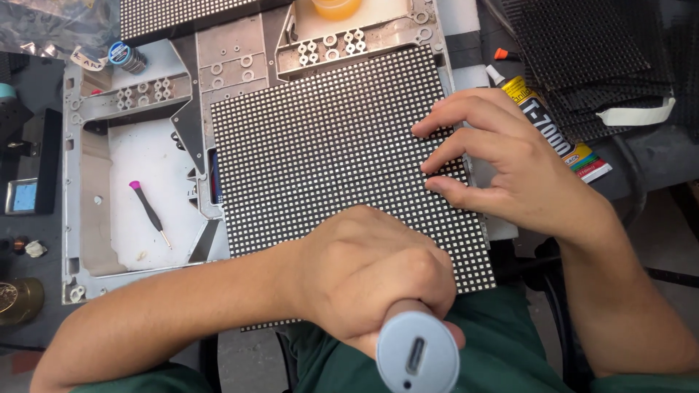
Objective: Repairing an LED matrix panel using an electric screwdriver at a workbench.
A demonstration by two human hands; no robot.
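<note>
Head view showed the left hand [364, 269] clamped around a grey cylindrical tool [416, 353] over the dotted black panel [328, 145], which lay on a metal frame [131, 102], while the right hand [502, 164] pressed spread fingertips on its right edge.

We wear dark green clothing; our forearms are bare, and both hands carry no gloves or rings.

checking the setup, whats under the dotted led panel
The dotted panel lies on a grey metal frame, whose edges show around it. What sits beneath its middle is covered.
</note>
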